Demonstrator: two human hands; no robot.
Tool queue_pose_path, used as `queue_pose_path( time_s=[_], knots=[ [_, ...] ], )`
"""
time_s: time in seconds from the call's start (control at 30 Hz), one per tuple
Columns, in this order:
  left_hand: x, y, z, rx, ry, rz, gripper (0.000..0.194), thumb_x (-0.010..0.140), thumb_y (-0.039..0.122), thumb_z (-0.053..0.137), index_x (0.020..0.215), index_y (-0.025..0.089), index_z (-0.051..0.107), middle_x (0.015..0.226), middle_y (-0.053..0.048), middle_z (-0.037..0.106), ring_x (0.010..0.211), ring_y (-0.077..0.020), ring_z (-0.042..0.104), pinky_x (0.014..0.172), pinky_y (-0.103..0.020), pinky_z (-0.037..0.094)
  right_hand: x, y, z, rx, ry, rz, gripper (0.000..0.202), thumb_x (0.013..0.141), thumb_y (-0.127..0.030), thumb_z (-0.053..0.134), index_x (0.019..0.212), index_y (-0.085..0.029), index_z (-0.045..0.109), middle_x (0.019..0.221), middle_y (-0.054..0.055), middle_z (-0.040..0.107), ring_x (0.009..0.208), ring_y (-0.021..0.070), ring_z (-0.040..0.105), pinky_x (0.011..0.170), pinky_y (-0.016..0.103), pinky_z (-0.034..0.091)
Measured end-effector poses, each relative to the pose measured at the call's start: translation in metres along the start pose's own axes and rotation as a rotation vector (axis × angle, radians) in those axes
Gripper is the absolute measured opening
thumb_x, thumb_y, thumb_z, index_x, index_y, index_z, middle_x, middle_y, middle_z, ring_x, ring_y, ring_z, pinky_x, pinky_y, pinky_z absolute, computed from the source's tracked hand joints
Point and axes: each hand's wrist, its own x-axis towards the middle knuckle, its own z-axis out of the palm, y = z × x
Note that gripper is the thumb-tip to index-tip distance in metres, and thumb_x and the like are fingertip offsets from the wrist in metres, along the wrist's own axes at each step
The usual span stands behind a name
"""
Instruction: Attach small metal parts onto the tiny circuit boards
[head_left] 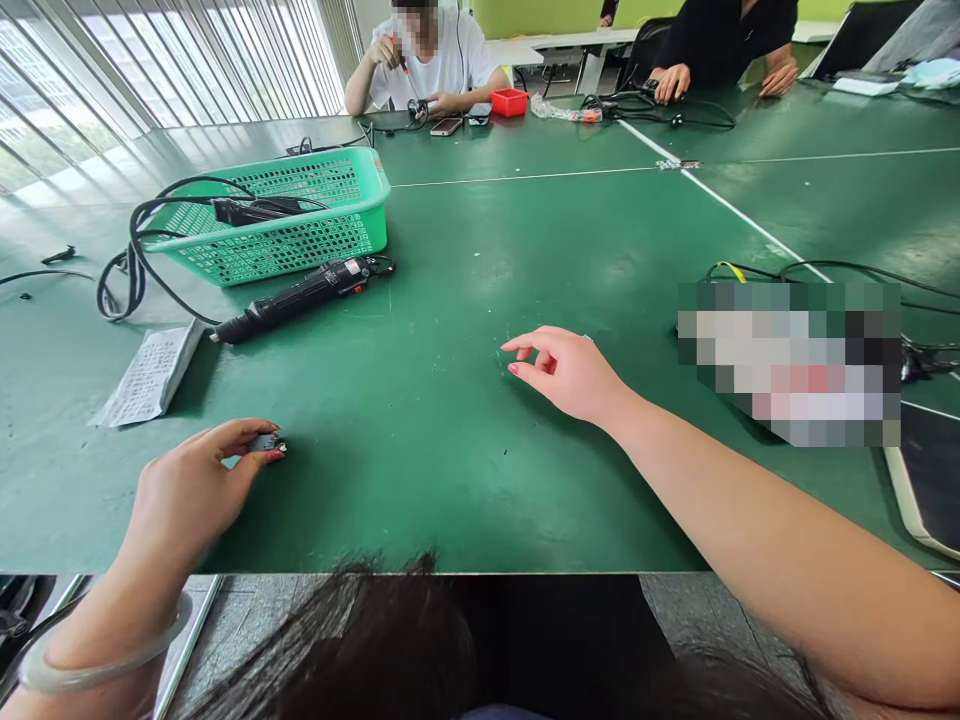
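Observation:
Low at the left, my left hand (196, 480) pinches a small grey piece with metallic ends (264, 442) between thumb and fingers; its exact kind is too small to make out. My right hand (559, 370) is over the middle of the green table (420, 400), its fingers curved and apart with nothing between them. Beyond my left hand lies a black electric screwdriver (300, 298), its cable looping to the left. A crumpled paper packet with handwriting (154, 375) rests between the screwdriver's tip and my left hand.
A green plastic basket (300, 255) holds a black adapter (259, 209) and cables. A blurred-out object (795, 365) and a dark-screened device (930, 470) lie at the right. Across the table sit two people, near a red tray (510, 102) and black cables (637, 108).

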Motion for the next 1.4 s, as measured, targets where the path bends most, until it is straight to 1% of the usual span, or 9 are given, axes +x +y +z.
queue_pose_path(
  time_s=[0.3,0.47,0.57,0.67,0.8,1.0,1.17,1.27,1.4],
  knots=[
    [0.000,0.001,-0.002,0.033,-0.042,0.019,0.035,0.091,0.047,0.052,0.109,0.030,0.076,0.117,-0.001,0.078,0.107,-0.0278,0.071,0.088,-0.036,0.051,0.001,0.000,0.001,-0.005,-0.001,0.008,0.024,0.087,-0.033,0.065,0.107,-0.023,0.077,0.095,0.004,0.069,0.054,0.0092,0.047,0.064,0.034,0.046],
    [0.000,-0.001,0.000,-0.066,-0.033,-0.023,0.035,0.088,0.049,0.058,0.112,0.033,0.077,0.122,0.000,0.077,0.112,-0.0297,0.070,0.096,-0.041,0.052,0.001,0.002,0.000,-0.015,0.007,0.004,0.025,0.087,-0.033,0.066,0.107,-0.024,0.077,0.093,0.004,0.069,0.056,0.0103,0.048,0.063,0.034,0.045],
    [0.000,-0.005,0.000,-0.259,-0.017,-0.149,0.039,0.083,0.046,0.064,0.117,0.031,0.075,0.126,-0.001,0.076,0.119,-0.0304,0.068,0.105,-0.044,0.049,0.001,0.002,0.000,-0.016,0.003,0.012,0.026,0.086,-0.033,0.066,0.108,-0.024,0.077,0.092,0.004,0.069,0.057,0.0111,0.049,0.063,0.034,0.044],
    [0.000,-0.005,-0.001,-0.626,0.017,-0.270,0.041,0.080,0.036,0.068,0.119,0.025,0.071,0.134,-0.002,0.072,0.129,-0.0256,0.062,0.113,-0.039,0.044,0.001,0.001,0.000,-0.028,-0.001,0.021,0.025,0.087,-0.032,0.067,0.108,-0.024,0.077,0.091,0.004,0.068,0.060,0.0124,0.051,0.064,0.034,0.044],
    [0.001,0.009,0.007,-1.112,0.014,-0.314,0.025,0.079,0.029,0.072,0.103,0.022,0.068,0.132,-0.004,0.071,0.122,-0.0163,0.062,0.111,-0.029,0.042,0.000,0.000,0.000,-0.027,-0.010,0.040,0.025,0.088,-0.032,0.067,0.108,-0.023,0.077,0.092,0.003,0.068,0.059,0.0112,0.050,0.065,0.033,0.044],
    [0.005,0.062,0.033,-1.163,0.006,-0.132,0.025,0.073,0.033,0.079,0.094,0.021,0.072,0.098,-0.003,0.076,0.094,-0.0153,0.063,0.091,-0.028,0.046,-0.001,-0.001,0.000,-0.026,-0.013,0.043,0.024,0.088,-0.032,0.066,0.109,-0.024,0.077,0.089,0.003,0.068,0.061,0.0125,0.052,0.066,0.034,0.045],
    [0.012,0.143,0.052,-1.340,-0.176,0.075,0.019,0.079,0.027,0.073,0.096,0.018,0.073,0.096,-0.005,0.076,0.093,-0.0153,0.066,0.091,-0.030,0.047,0.000,0.000,0.000,-0.038,-0.006,0.031,0.024,0.088,-0.032,0.067,0.108,-0.025,0.077,0.093,0.003,0.069,0.057,0.0112,0.050,0.063,0.033,0.044],
    [0.015,0.195,0.058,-1.504,-0.331,0.106,0.017,0.082,0.022,0.073,0.099,0.018,0.072,0.099,-0.004,0.076,0.092,-0.0131,0.065,0.092,-0.029,0.047,0.001,0.001,-0.002,-0.054,0.011,0.016,0.025,0.087,-0.030,0.067,0.109,-0.023,0.077,0.095,0.004,0.070,0.056,0.0112,0.050,0.063,0.034,0.044],
    [0.019,0.230,0.062,-1.817,-0.500,0.065,0.006,0.086,0.016,0.069,0.092,0.017,0.070,0.090,-0.002,0.073,0.094,-0.0116,0.066,0.096,-0.028,0.045,0.003,0.005,-0.003,-0.095,0.006,0.002,0.023,0.085,-0.026,0.069,0.105,-0.021,0.079,0.093,0.005,0.070,0.063,0.0137,0.055,0.065,0.034,0.046]
  ],
)
